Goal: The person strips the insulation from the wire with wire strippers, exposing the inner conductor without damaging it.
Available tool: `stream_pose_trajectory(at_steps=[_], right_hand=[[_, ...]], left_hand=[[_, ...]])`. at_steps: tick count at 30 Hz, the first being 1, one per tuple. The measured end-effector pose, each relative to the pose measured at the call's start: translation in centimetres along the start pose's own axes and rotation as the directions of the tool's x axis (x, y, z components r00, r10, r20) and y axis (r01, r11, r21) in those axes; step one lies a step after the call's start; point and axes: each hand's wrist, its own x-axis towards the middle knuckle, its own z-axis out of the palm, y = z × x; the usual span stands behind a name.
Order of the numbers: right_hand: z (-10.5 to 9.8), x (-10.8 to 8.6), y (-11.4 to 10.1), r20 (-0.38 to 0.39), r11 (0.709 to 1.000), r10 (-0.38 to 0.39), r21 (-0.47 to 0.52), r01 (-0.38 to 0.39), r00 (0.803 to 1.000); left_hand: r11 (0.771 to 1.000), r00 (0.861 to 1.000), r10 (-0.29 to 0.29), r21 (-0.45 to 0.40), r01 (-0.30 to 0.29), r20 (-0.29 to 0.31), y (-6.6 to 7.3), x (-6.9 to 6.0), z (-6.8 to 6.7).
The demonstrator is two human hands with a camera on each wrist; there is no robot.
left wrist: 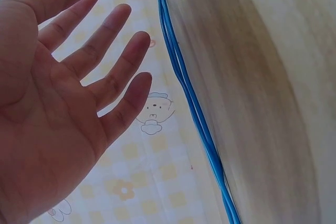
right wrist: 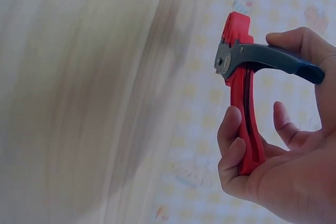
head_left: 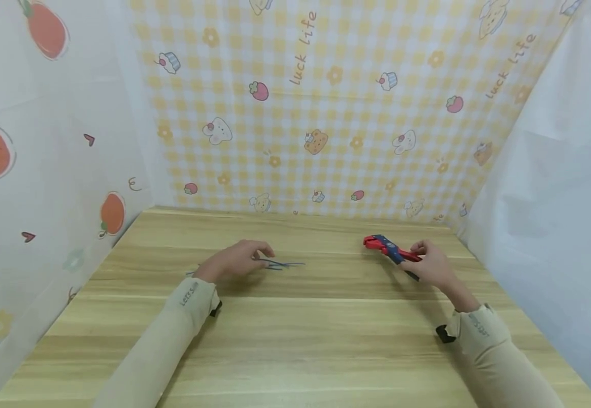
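Several thin blue wires [head_left: 286,264] lie together on the wooden table, in a long bundle [left wrist: 185,82] in the left wrist view. My left hand [head_left: 238,259] hovers over them, fingers spread and loosely bent, with nothing in the palm. From the head view I cannot tell whether a fingertip touches a wire. On the right, my right hand [head_left: 433,266] grips a red and dark blue wire stripper [head_left: 390,248] above the table. Its handles stand spread apart: fingers curl around the red handle [right wrist: 240,87], and the thumb lies by the dark handle [right wrist: 278,59].
A light wooden table [head_left: 315,345] spans the work area. Behind it hangs a yellow checked cloth [head_left: 285,113] with cartoon prints. White cloths enclose the left [head_left: 71,170] and right [head_left: 555,198] sides.
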Motion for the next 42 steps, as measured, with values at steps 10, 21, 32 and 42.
stream_pose_trajectory(at_steps=[10,21,32,42], right_hand=[[2.0,-0.7,-3.8,0.035,0.992,-0.066,0.113,0.062,0.997],[4.7,-0.8,-6.3,0.072,0.981,-0.098,0.174,0.085,0.993],[7.0,-1.0,-8.4,0.105,0.971,-0.138,0.212,0.114,0.985],[7.3,-1.3,-9.5,0.144,0.899,-0.083,0.439,0.012,0.986]], left_hand=[[1.0,1.0,-0.003,-0.025,0.003,0.003,0.2,-0.2,0.1],[1.0,1.0,0.01,-0.026,-0.01,0.003,0.2,-0.2,0.3],[1.0,1.0,0.014,-0.011,-0.014,0.006,0.6,0.0,0.2],[1.0,1.0,0.017,-0.012,-0.017,0.015,0.4,-0.3,-0.1]])
